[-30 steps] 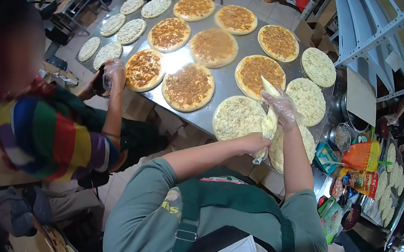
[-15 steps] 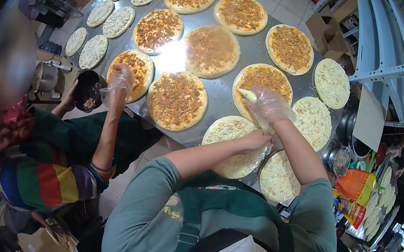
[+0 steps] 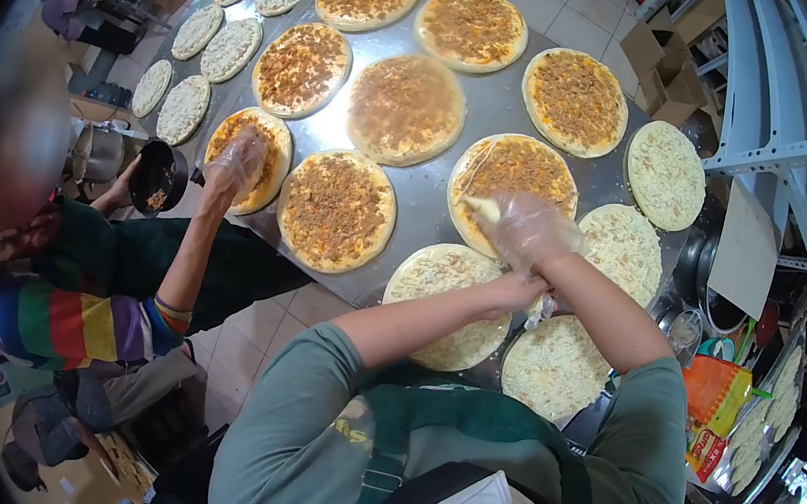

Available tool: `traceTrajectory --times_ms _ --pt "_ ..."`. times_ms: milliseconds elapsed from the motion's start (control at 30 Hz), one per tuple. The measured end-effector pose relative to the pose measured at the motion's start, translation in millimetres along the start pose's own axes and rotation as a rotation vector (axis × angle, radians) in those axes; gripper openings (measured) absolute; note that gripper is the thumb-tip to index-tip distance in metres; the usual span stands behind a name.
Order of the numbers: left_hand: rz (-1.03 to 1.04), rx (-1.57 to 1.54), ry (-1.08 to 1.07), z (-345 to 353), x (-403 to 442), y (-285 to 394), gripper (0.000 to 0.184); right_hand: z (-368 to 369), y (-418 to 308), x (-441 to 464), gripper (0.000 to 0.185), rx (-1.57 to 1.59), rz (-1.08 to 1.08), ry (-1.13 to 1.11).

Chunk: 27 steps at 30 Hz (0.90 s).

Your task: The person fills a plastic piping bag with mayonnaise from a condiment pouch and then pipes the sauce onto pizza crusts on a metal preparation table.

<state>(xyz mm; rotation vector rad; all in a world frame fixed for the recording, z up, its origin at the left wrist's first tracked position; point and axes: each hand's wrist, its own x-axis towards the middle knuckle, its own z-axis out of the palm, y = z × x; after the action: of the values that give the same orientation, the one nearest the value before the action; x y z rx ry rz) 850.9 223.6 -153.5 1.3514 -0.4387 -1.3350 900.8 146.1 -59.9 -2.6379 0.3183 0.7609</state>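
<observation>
My right hand (image 3: 533, 232), in a clear plastic glove, is closed round a piping bag (image 3: 482, 207) with pale filling. The bag's tip points left, over a pizza (image 3: 534, 170) topped with orange-brown crumbs. A thin pale line runs along that pizza's left side. Just below the right hand, my left hand (image 3: 517, 294) is closed at the bag's rear end, where bunched plastic shows; its fingers are partly hidden. Beneath my left forearm lies a pizza with pale topping (image 3: 458, 344). Another pale pizza (image 3: 556, 368) is to its right.
Several topped pizzas cover the metal table (image 3: 422, 186). At left, a co-worker's gloved hand (image 3: 240, 159) is over a pizza, beside a dark bowl (image 3: 159, 179) of crumbs. A metal shelf rack (image 3: 789, 148) and an orange-yellow packet (image 3: 715, 391) are at right.
My view has shifted slightly. The piping bag's tip has moved down a little over the pizza, and a pale line now shows there. The co-worker's hand is lower on its pizza.
</observation>
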Motion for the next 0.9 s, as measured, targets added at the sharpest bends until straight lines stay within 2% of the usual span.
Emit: traceTrajectory --times_ms 33,67,100,133,200,233,267,300,333,367,400,433,500,533,567,633,667,700,767,800,833,900 --pt "-0.055 0.044 -0.019 -1 -7 16 0.027 -9 2 -1 0.05 0.005 0.003 0.0" --pt "-0.29 0.043 -0.02 -3 -5 36 0.028 -25 7 0 0.048 0.146 0.139 0.01" --pt "-0.289 0.044 -0.022 -2 -4 43 0.028 -36 13 1 0.047 0.284 0.274 0.023" --pt "-0.289 -0.064 -0.051 -2 -3 47 0.028 -30 23 8 0.047 0.286 0.276 0.024" --pt "-0.287 -0.17 -0.08 0 -3 44 0.029 -10 40 24 0.033 0.303 0.373 0.056" --pt "-0.218 -0.003 -0.072 7 -8 33 0.028 -2 35 16 0.033 0.306 0.376 0.055" --pt "-0.145 0.164 -0.065 11 -9 23 0.028 10 25 1 0.034 0.18 0.173 0.141" --pt "-0.149 0.165 -0.07 13 -4 9 0.028 18 19 -7 0.034 0.055 -0.03 0.223" --pt "-0.05 0.123 -0.052 15 2 -5 0.028 13 18 -9 0.034 0.059 -0.026 0.222" --pt "0.048 0.08 -0.032 17 7 -19 0.027 3 18 -10 0.035 0.204 0.066 0.197" --pt "-0.179 0.203 -0.037 10 0 15 0.027 -4 19 -9 0.036 0.348 0.158 0.172" --pt "-0.18 0.205 -0.041 7 3 28 0.027 -4 33 2 0.036 0.35 0.162 0.174" --pt "-0.295 -0.172 -0.14 3 8 40 0.027 -10 58 18 0.037 0.496 0.186 0.339" --pt "-0.287 -0.203 -0.173 6 7 41 0.027 -11 56 17 0.038 0.37 0.347 0.194" --pt "-0.29 -0.202 -0.175 9 0 40 0.027 -2 47 9 0.038 0.373 0.35 0.194" --pt "-0.216 0.253 -0.157 19 -21 40 0.027 11 25 -13 0.038 0.187 0.129 0.106" --pt "-0.104 0.03 -0.15 26 -12 -7 0.029 11 21 -19 0.038 0.189 0.132 0.108" --pt "-0.107 0.031 -0.153 25 -11 -5 0.029 9 18 -25 0.043 0.219 0.115 0.069" --pt "-0.213 0.299 -0.198 17 -4 1 0.029 1 22 -26 0.049 0.253 0.1 0.029" --pt "-0.308 0.177 -0.145 15 -4 27 0.027 -11 32 -15 0.047 0.38 0.263 0.048" --pt "-0.306 0.18 -0.148 13 -1 35 0.027 -19 41 -8 0.046 0.506 0.426 0.067" --pt "-0.308 -0.164 -0.132 11 3 42 0.026 -17 56 0 0.045 0.5 0.417 0.064"
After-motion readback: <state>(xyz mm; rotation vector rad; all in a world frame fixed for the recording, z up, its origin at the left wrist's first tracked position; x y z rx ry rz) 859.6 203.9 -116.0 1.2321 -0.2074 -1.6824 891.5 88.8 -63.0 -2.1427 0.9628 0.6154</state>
